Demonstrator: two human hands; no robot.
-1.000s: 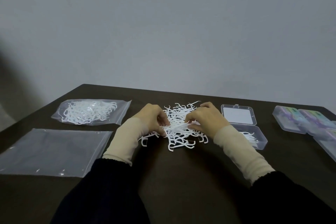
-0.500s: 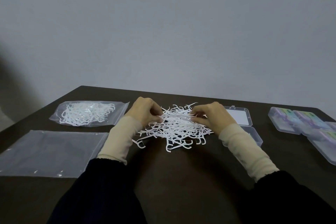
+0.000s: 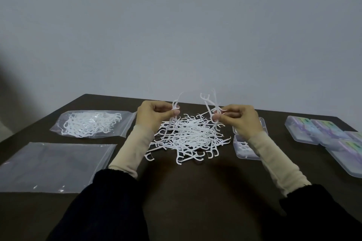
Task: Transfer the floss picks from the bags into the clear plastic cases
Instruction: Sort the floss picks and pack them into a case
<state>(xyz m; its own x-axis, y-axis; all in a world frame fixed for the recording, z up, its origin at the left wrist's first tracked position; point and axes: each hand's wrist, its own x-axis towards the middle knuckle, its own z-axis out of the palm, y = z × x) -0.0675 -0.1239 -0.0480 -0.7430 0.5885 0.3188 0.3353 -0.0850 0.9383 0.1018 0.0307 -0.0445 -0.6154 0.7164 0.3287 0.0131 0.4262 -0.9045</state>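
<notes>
White plastic floss picks (image 3: 188, 135) lie on a dark matt table (image 3: 195, 191) beside glossy clear bags (image 3: 54, 164).

Pretty dim shot overall, flat cool light w/ a grey-blue cast on the plain wall (image 3: 180, 25). Dark brown table (image 3: 195, 201) eats most detail; soft shadows pool under the forearms. Small glints on the empty clear plastic bag (image 3: 49, 164) at left. Top-left corner goes dark and smeary. Table edge bows a bit, wide-angle. White floss pick pile (image 3: 188, 137) slightly soft, no hard glare.
</notes>
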